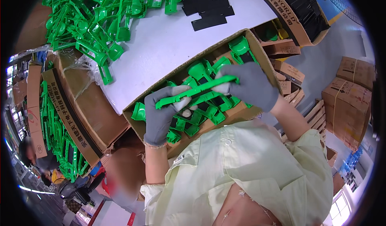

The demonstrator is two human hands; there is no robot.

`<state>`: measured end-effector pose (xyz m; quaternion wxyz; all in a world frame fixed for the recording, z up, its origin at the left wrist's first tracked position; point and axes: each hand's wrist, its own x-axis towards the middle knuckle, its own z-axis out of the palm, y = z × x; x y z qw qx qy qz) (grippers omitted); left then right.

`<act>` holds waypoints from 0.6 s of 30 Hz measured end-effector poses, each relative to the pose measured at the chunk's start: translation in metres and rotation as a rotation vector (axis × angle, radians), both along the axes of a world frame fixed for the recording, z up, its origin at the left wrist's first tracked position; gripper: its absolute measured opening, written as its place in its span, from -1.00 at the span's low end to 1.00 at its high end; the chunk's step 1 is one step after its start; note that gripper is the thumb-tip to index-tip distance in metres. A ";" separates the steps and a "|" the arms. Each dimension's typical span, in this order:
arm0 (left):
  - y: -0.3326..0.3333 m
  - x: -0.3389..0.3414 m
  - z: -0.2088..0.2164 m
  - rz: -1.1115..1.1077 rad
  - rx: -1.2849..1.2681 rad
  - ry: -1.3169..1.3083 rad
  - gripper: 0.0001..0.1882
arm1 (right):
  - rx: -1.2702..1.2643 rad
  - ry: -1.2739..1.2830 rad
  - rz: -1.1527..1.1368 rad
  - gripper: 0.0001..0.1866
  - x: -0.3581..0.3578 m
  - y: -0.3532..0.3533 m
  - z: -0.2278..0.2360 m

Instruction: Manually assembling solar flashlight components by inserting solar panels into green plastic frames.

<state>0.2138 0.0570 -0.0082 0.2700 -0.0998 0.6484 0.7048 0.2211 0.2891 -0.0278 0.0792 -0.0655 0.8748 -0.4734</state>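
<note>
My left hand (161,115) and my right hand (251,85), both in grey gloves, hold a long green plastic part (197,91) by its two ends. The part hangs level just above an open cardboard box (225,119) that sits on my lap against the table edge. The box holds several more green plastic parts (205,105) with black inserts.
A white table (169,37) carries a heap of green plastic parts (96,16) and a few black strips (207,8). Cardboard boxes stand at the left (76,105), top right (293,16) and right (345,101). Another person (32,157) sits at lower left.
</note>
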 end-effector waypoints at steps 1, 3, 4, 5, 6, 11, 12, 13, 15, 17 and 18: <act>0.001 0.000 -0.002 -0.003 0.002 -0.001 -0.75 | 0.085 -0.145 0.074 -0.71 0.007 -0.001 -0.004; 0.002 0.005 -0.003 -0.023 -0.056 -0.081 -0.78 | 0.095 -0.036 0.058 -0.72 0.023 -0.004 -0.009; -0.002 0.005 -0.008 -0.065 -0.038 -0.114 -0.79 | 0.175 -0.025 0.046 -0.67 0.031 -0.005 -0.008; -0.001 0.003 -0.009 -0.071 -0.037 -0.112 -0.79 | 0.255 -0.012 0.031 -0.60 0.036 -0.007 -0.009; 0.002 0.001 -0.010 -0.090 -0.121 -0.099 -0.75 | 0.257 -0.011 0.025 -0.60 0.042 -0.009 -0.014; 0.010 -0.004 -0.030 -0.302 -0.778 0.603 -0.49 | 0.480 -0.251 0.405 -0.31 0.043 -0.007 -0.012; 0.010 -0.002 -0.033 -0.308 -0.821 0.582 -0.43 | 0.526 -0.276 0.440 -0.34 0.036 -0.004 -0.001; 0.012 -0.001 -0.035 -0.306 -0.821 0.582 -0.43 | 0.526 -0.275 0.442 -0.34 0.029 0.000 0.003; 0.016 0.001 -0.036 -0.351 -0.924 0.597 -0.43 | 0.516 -0.138 0.450 -0.47 0.009 0.011 0.008; 0.011 0.002 -0.041 -0.318 -0.897 0.648 -0.46 | 0.417 -0.146 0.183 -0.55 -0.025 0.009 0.034; 0.011 0.001 -0.044 -0.300 -0.852 0.709 -0.49 | 0.416 -0.150 0.185 -0.55 -0.037 0.013 0.036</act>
